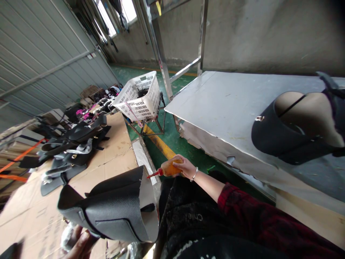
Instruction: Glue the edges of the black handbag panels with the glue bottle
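Observation:
A black leather handbag body (115, 205) lies on its side over the edge of the cardboard-topped table, its pale open end turned toward my lap. My left hand (81, 244), partly cut off by the bottom edge of the view, grips the bag low at its far left end, beside some clear plastic wrap (68, 235). In my right hand (186, 167) is a squeeze bottle (170, 167) of amber liquid, held level. Its red nozzle points left at the bag's open rim; whether the tip touches is hard to tell.
Several black bag pieces (72, 154) are piled on the cardboard (118, 144) at left. A white plastic basket (140, 104) stands on a metal stand beyond. To the right, a grey-topped table (210, 104) bears another black bag body (285, 136).

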Demonstrator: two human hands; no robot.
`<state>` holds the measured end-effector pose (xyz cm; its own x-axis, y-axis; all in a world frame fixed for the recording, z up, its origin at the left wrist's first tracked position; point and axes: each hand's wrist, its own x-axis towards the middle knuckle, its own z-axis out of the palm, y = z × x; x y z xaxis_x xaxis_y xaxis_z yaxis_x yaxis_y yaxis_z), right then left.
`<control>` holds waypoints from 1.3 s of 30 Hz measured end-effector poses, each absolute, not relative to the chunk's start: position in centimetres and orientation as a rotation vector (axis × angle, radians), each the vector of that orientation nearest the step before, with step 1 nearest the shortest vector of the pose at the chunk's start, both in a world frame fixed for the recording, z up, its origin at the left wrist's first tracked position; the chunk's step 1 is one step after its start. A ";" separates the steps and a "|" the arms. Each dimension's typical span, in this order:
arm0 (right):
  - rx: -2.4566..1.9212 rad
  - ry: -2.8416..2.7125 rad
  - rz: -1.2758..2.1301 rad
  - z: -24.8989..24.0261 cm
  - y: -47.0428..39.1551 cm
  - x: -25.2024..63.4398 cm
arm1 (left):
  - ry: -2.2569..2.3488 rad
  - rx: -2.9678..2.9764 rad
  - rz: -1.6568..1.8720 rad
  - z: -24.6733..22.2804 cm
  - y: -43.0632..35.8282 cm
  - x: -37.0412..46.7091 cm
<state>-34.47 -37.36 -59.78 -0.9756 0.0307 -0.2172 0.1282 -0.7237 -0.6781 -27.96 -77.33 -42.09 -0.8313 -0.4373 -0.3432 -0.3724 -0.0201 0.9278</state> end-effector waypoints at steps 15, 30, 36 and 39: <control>0.318 1.115 -2.744 -60.2 -37.0 -27.9 | -2.161 0.897 -2.130 -42.2 -77.7 -27.7; 0.392 1.185 -2.888 -60.3 -37.5 -30.7 | -2.186 0.690 -2.093 -41.1 -75.1 -27.3; 0.416 1.117 -2.896 -61.1 -37.9 -31.0 | -2.198 0.782 -2.069 -41.2 -75.2 -27.2; 0.384 1.052 -2.856 -61.5 -37.8 -29.6 | -2.188 0.819 -2.093 -41.4 -75.6 -27.1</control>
